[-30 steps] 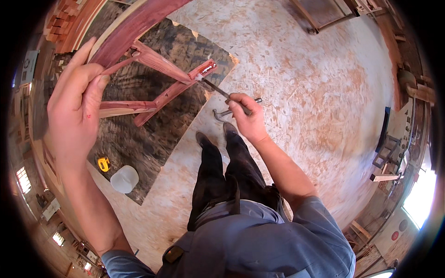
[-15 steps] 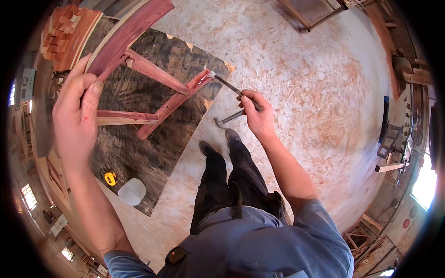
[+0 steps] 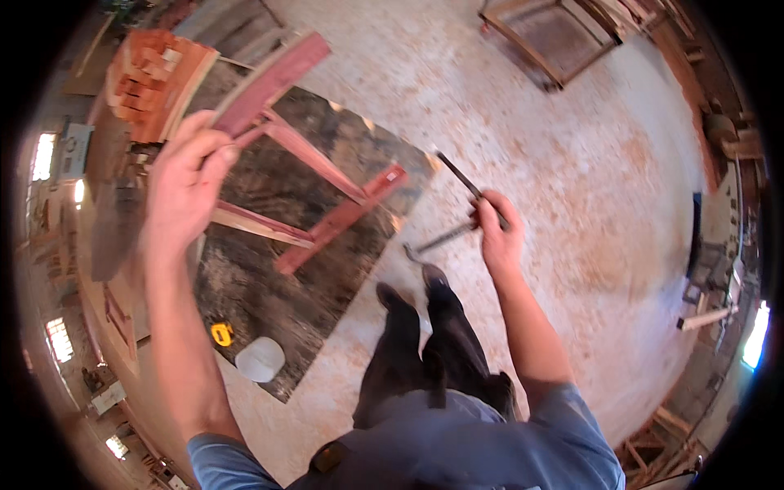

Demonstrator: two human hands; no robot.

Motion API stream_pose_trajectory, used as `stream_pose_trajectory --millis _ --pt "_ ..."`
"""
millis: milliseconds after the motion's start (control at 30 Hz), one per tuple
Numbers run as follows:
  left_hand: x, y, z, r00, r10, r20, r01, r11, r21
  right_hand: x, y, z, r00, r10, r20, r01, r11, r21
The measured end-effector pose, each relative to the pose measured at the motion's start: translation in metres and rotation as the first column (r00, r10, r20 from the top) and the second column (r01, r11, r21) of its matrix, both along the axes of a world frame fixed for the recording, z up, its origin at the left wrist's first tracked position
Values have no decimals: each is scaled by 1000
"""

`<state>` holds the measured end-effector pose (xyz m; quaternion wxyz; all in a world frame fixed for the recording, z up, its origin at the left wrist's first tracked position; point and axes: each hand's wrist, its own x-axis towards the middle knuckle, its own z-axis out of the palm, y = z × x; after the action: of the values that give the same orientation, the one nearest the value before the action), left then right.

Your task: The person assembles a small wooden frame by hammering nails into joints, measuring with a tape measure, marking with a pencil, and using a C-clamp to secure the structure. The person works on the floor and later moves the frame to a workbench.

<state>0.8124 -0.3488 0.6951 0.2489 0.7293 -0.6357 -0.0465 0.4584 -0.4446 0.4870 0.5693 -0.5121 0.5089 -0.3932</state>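
At the person's eleven o'clock, the left hand point(image 3: 186, 184), fingers curled, pinched the red wooden frame point(image 3: 314, 159) over the dark mat point(image 3: 245, 278); at one, the right hand point(image 3: 503, 235) closed round a slim brush-like tool point(image 3: 457, 173), tip off the wood. Seemingly a pause in dabbing (the end gleamed palely); another dab called for a steady frame.

The left grip point(image 3: 184, 175), smeared by blur, covers the near end of a curved reddish board point(image 3: 273, 86), and a lower rail point(image 3: 263, 224) runs out of sight behind it. The right grip point(image 3: 501, 235) hides part of a thin dark tool point(image 3: 459, 174), whose tip is too blurred to read, and the handle end of a hammer point(image 3: 446, 238). A bluish shirt point(image 3: 441, 445) is cropped by the lower edge.
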Motion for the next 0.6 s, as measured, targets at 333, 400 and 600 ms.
stream_pose_trajectory --millis 333,400,600 --pt "110 -64 -59 945 144 -292 -98 981 165 -58 13 16 987 -151 56 149 988 35" --pt "135 -70 -74 868 283 -409 -164 939 301 -75 16 13 990 -138 9 138 990 -25" --pt "143 -83 -134 828 304 -471 -128 921 368 -92 23 25 978 -191 82 190 982 20"
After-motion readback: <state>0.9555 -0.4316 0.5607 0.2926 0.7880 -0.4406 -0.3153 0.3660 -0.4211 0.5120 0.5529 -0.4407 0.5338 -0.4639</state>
